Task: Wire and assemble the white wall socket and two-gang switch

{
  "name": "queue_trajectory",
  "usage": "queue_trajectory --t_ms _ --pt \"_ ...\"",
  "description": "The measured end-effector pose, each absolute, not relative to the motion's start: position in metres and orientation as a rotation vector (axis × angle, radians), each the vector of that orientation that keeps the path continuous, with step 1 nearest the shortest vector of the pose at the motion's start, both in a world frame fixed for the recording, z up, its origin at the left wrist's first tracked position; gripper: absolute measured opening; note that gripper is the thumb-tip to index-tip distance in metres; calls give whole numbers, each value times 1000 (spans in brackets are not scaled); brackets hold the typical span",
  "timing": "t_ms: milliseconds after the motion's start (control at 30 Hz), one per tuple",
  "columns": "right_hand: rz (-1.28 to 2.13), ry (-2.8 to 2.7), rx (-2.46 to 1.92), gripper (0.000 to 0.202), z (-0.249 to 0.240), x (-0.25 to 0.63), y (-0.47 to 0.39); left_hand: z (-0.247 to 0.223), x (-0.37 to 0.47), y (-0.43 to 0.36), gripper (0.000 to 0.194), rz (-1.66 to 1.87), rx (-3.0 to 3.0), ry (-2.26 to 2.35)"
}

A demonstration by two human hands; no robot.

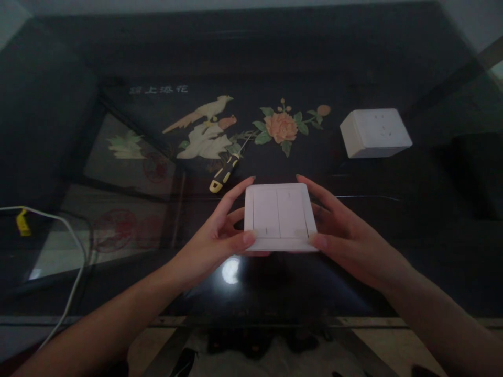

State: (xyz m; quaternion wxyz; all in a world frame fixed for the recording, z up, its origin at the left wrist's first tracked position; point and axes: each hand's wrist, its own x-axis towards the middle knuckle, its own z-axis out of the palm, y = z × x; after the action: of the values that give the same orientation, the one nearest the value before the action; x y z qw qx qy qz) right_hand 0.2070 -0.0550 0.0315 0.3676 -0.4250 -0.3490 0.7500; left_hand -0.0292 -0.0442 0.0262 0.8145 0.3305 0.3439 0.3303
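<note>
Between my two hands is a white double light switch (280, 214), its two wide rockers facing up toward me. My left hand (223, 228) grips its left side, with the thumb on the near left corner and fingers behind and under the edge. On the opposite side my right hand (341, 230) holds it the same way, thumb at the near right corner. What lies beneath the switch is hidden. Just beyond my left fingertips lies a screwdriver (227, 170) with a black and yellow handle, its thin shaft pointing away to the right.
A white wall socket on a box (379, 133) stands at the right on the glossy dark table (251, 57). Inlaid bird and flower pictures decorate the tabletop. A white cable (78, 246) with a yellow tag (22, 222) runs along the left side and over the front edge.
</note>
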Motion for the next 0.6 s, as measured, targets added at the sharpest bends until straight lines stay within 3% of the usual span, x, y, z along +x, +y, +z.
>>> queue_trajectory --t_ms 400,600 --pt "1909 -862 -1159 86 30 201 -56 26 -28 -44 85 693 703 759" --pt "1903 -864 -1145 86 28 201 -56 26 -28 -44 65 707 736 745"
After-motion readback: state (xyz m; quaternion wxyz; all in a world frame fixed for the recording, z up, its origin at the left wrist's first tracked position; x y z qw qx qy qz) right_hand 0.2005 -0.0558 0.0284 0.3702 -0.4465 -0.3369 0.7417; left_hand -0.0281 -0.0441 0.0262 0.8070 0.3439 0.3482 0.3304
